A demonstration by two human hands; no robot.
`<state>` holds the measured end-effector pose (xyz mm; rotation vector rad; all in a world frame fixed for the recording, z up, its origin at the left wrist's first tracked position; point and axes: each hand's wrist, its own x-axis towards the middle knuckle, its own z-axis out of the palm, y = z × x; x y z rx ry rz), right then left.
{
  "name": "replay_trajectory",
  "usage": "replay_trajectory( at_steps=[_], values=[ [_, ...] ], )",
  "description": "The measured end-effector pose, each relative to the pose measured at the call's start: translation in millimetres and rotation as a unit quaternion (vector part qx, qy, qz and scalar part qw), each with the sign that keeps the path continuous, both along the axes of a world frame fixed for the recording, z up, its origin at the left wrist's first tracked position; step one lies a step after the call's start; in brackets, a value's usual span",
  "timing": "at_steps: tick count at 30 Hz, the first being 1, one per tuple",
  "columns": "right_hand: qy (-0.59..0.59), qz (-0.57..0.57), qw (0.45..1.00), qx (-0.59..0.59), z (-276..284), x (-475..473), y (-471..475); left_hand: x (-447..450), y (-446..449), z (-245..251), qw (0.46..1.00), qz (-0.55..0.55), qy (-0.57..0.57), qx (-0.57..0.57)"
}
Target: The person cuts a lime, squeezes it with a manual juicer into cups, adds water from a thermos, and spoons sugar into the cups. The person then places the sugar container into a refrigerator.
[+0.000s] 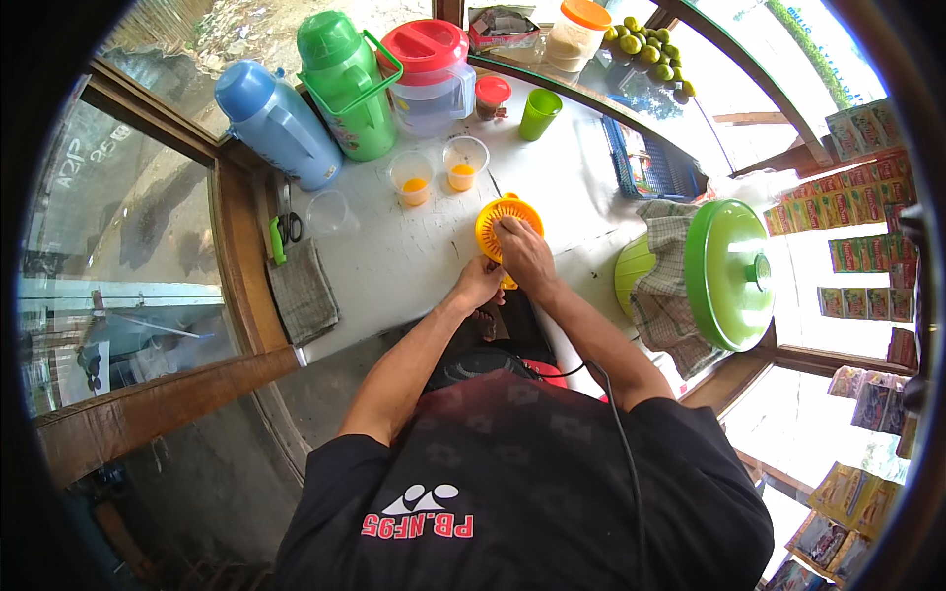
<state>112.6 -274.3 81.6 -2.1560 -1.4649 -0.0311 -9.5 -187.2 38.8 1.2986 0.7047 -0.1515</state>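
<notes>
An orange plastic citrus juicer (510, 214) is on the white tabletop in front of me. My right hand (523, 255) presses down over its ribbed bowl, fingers curled; whatever lies under them is hidden. At the near edge of the juicer, my left hand (482, 282) grips its handle side. Beyond my hands are two clear plastic cups, a left one (411, 194) and a right one (462, 179), each with orange-yellow contents at the bottom. A third clear cup (329, 213) without visible contents stands farther left. A green cup (540, 114) stands beyond the juicer.
Blue (281, 129) and green (355, 96) flasks and a red-lidded pitcher (432, 96) line the back. Scissors (293, 227) and a folded cloth (301, 288) lie left. A green-lidded container (728, 277) and blue basket (650, 166) stand right; green citrus fruits (650, 52) sit on a glass shelf.
</notes>
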Motion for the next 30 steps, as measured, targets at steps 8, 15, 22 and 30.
replay_trajectory(
  at_steps=[8, 15, 22, 30],
  values=[
    [0.005, -0.028, 1.0, 0.013, 13, 13, 1, 1, 0, 6, 1.0, 0.011, -0.014, 0.008],
    [-0.073, 0.06, 0.987, -0.132, 13, 24, 2, 4, 1, 7, 1.0, -0.012, -0.009, 0.027],
    [0.013, 0.125, 0.974, -0.187, 31, 58, 15, 4, 0, 11, 1.0, 0.011, 0.018, 0.013],
    [-0.032, 0.16, 0.984, -0.068, 22, 55, -11, 4, -1, 6, 1.0, 0.005, 0.004, 0.01]
  ],
)
